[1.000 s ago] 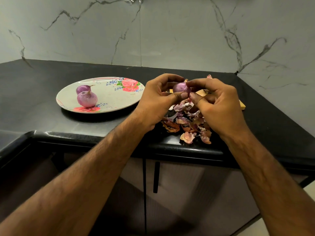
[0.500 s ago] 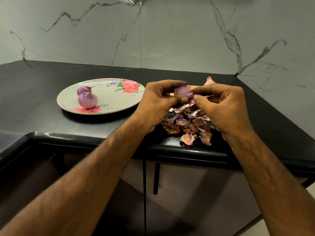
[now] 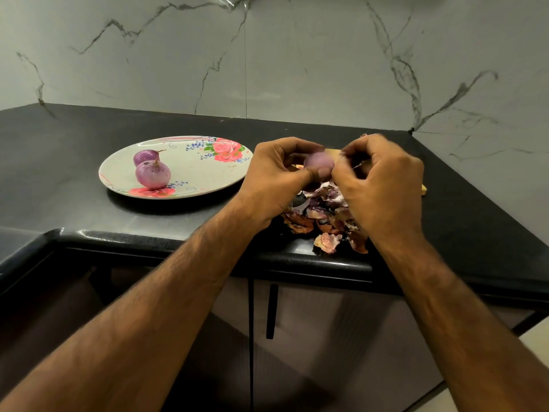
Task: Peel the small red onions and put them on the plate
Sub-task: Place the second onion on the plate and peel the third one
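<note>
onion (image 3: 319, 162), small and pale purple, is held up over the black counter (image 3: 59, 150) between both hands, just above a heap of skins (image 3: 323, 215) that lies near the counter's front edge. left hand (image 3: 276, 176) grips the onion from its left side, fingers curled over the top and the thumb pressed in below. right hand (image 3: 383, 185) comes in from the other side with its fingers curled too, the tips bunched against the onion's right side; that spot is blurred, so i cannot tell whether they pinch a bit of skin or the bulb itself. two more onions (image 3: 153, 173), shiny and purple, sit touching each other on the left part of a flowered plate (image 3: 208, 176), which stands on the counter to the left of the hands, near the left wrist. a yellowish board (image 3: 423, 189) shows in small bits behind the hands and past the right one, mostly hidden. behind the counter rises a grey marbled wall (image 3: 297, 55), and below its edge is a cupboard door with a dark upright handle (image 3: 271, 310).
</note>
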